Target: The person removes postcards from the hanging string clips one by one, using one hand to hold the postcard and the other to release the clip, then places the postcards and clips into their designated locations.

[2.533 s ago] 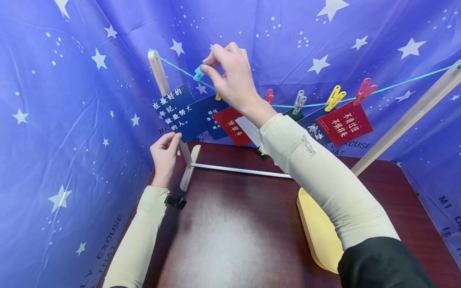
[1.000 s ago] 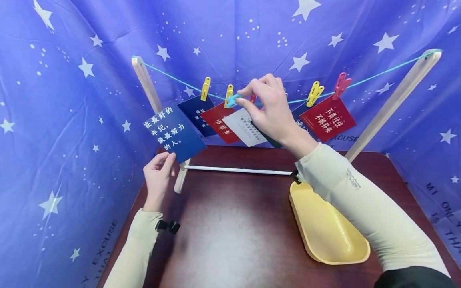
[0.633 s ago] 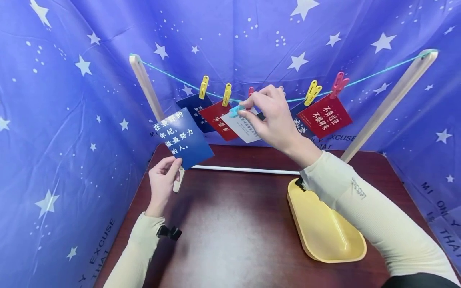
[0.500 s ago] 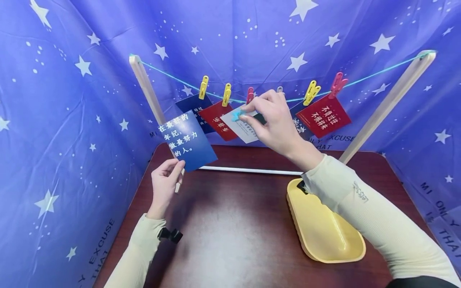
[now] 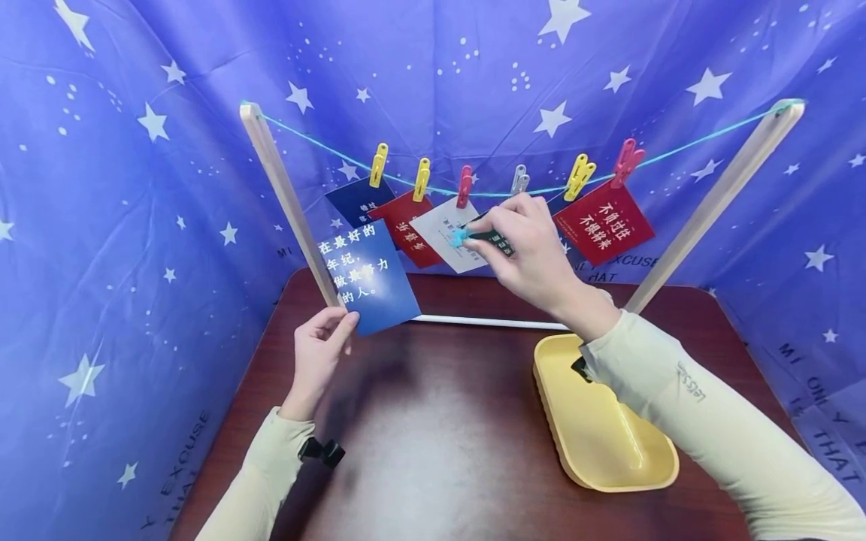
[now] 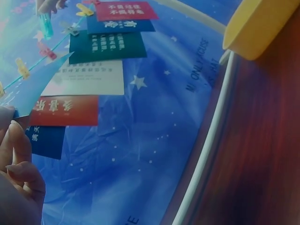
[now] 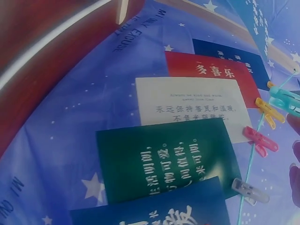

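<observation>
My left hand [image 5: 314, 364] pinches the lower left corner of a dark blue card [image 5: 389, 304] with white writing. The card is tilted and hangs from nothing but my fingers, in front of the rack's left post. Between the thumb and finger of my right hand [image 5: 534, 255] is a light blue clothespin [image 5: 460, 237], also seen as the turquoise clothespin [image 7: 287, 99] in the right wrist view. That hand is before the hanging white card [image 5: 443, 233] and partly hides the green card [image 7: 168, 159]. In the left wrist view the held card appears nearly edge-on.
A turquoise string [image 5: 321, 145] sags between two wooden posts. Several clothespins, such as a red one [image 5: 464, 186], hold cards along it, including a red card [image 5: 605, 222]. A yellow tray [image 5: 588, 451] stands on the dark table [image 5: 419, 451], in front of a white crossbar [image 5: 494, 322].
My right hand has carried the light blue clothespin from the string's left stretch to the right and down. My left hand has lowered the blue card and brought it rightward. The head view has shifted.
</observation>
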